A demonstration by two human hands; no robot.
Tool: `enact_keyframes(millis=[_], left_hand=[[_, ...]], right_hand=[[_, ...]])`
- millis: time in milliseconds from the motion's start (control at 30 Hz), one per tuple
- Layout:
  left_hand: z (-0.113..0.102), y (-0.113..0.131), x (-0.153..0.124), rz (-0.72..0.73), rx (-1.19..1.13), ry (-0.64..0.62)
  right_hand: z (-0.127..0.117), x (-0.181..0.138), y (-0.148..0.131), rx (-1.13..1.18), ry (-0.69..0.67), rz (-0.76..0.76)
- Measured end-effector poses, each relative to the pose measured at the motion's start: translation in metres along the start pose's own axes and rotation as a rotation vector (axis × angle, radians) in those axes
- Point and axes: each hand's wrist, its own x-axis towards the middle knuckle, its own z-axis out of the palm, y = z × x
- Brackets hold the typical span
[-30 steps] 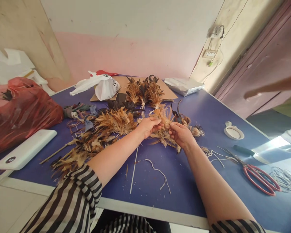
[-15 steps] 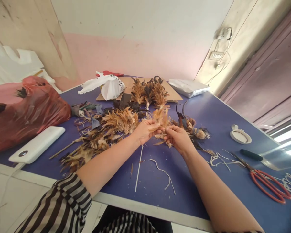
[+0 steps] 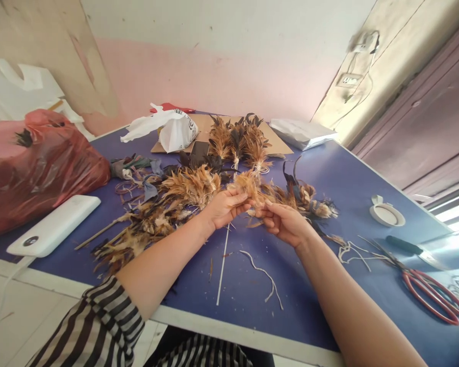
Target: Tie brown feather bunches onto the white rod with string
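Note:
Both my hands meet above the middle of the blue table [image 3: 191, 285]. My left hand [image 3: 229, 206] pinches a small bunch of golden-brown feathers [image 3: 248, 184] near its base. On the same bunch, my right hand [image 3: 281, 219] closes thumb and fingertips from the right side. Left of my hands lies a pile of loose tan feathers [image 3: 191, 186], with darker feathers [image 3: 137, 237] in front of it. A tied feather bundle [image 3: 309, 199] rests to the right. Beyond, several upright-looking brown and black bundles [image 3: 237, 140] lie on cardboard [image 3: 279, 145]. A piece of white string [image 3: 263, 272] lies below my hands.
Red-handled scissors [image 3: 432, 295], a green-handled knife [image 3: 409, 245] and a roll of tape [image 3: 388, 214] are at right. A white power bank [image 3: 55, 224] with a cable sits at left, by a red plastic bag [image 3: 49, 171]. White packages [image 3: 178, 131] stand at the back.
The view has shifted slightly. My right hand's fingers have drawn a little away from the left hand while both keep hold of the feather bunch.

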Motion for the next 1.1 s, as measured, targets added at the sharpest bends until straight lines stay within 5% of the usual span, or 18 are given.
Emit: enact_keyframes(millis=[1100], left_hand=[[-0.0013,0.0014,-0.0052,0.086,0.464,-0.069]], right_hand=[[0.0046,-0.008,0.0003,-0.278,-0.127,-0.025]])
